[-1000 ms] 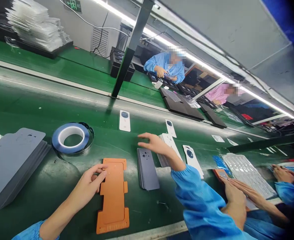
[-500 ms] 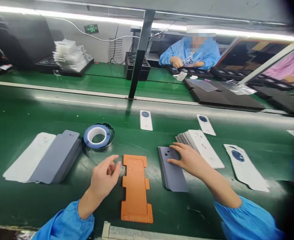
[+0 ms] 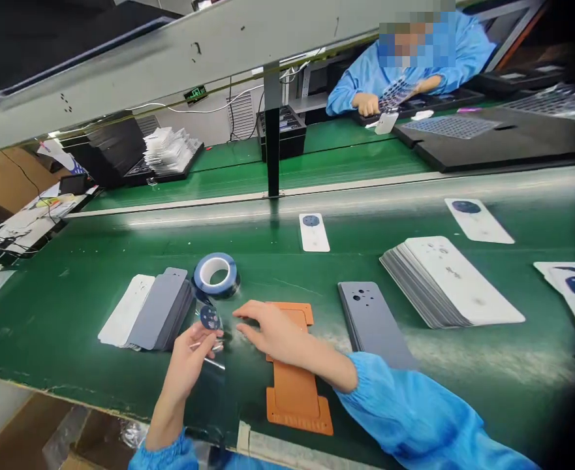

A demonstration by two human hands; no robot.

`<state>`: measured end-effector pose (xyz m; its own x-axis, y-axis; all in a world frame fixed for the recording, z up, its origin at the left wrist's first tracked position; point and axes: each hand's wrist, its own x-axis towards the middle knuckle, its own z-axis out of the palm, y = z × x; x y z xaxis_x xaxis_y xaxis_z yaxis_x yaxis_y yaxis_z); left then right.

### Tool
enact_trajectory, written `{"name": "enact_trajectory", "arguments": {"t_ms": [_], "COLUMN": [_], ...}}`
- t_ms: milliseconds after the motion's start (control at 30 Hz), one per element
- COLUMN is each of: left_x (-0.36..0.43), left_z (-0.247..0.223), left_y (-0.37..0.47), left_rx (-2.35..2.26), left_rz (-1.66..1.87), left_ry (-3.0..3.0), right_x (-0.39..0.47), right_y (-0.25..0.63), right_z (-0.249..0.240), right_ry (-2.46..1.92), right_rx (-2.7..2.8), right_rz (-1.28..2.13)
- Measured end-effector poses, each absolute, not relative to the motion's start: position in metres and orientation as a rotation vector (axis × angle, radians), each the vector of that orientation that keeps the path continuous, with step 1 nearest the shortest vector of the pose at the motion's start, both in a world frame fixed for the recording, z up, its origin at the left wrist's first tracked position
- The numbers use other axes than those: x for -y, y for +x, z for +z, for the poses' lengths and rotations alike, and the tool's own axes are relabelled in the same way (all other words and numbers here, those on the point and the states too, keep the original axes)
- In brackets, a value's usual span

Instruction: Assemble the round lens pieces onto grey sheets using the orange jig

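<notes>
My left hand (image 3: 189, 356) is closed on a clear film strip with a dark round camera-hole sticker (image 3: 209, 317) on it. That strip seems to run back to the blue tape roll (image 3: 231, 274), which lies just beyond. My right hand (image 3: 277, 333) reaches across the orange jig plate (image 3: 294, 385), thumb and fingers apart and pointing at the sticker. Nothing shows between its fingers. To the right of the jig lies a stack of grey phone back panels (image 3: 375, 320). Left of the roll, more grey panels (image 3: 157, 310) lie fanned out with white panels (image 3: 126, 310).
A tall stack of white panels (image 3: 458, 281) stands at right. Single white pieces with dark circles (image 3: 316, 238) lie toward the back. A post (image 3: 271, 143) and overhead beam cross the bench. Opposite, a co-worker in blue (image 3: 356, 85) handles sheets.
My right hand has left the grey panel stack and moved left over the jig. My left hand has taken hold of the sticker strip by the roll. The view has turned and tilted.
</notes>
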<state>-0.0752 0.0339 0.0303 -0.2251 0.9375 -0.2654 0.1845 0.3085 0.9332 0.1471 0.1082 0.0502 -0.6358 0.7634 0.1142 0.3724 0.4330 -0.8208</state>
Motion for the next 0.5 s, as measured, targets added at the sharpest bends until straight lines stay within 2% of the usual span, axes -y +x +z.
{"name": "enact_trajectory", "arguments": {"t_ms": [233, 500], "left_x": [-0.011, -0.018], "left_z": [0.034, 0.036], "left_y": [-0.044, -0.038], "left_rx": [-1.538, -1.535], "left_rz": [0.935, 1.004], "left_ry": [1.07, 1.06], "right_x": [-0.109, -0.092], "right_y": [0.131, 0.145], "right_z": [0.022, 0.022], "right_ry": [-0.854, -0.765], "right_rx": [1.982, 1.961], "right_rz": [1.288, 0.971]}}
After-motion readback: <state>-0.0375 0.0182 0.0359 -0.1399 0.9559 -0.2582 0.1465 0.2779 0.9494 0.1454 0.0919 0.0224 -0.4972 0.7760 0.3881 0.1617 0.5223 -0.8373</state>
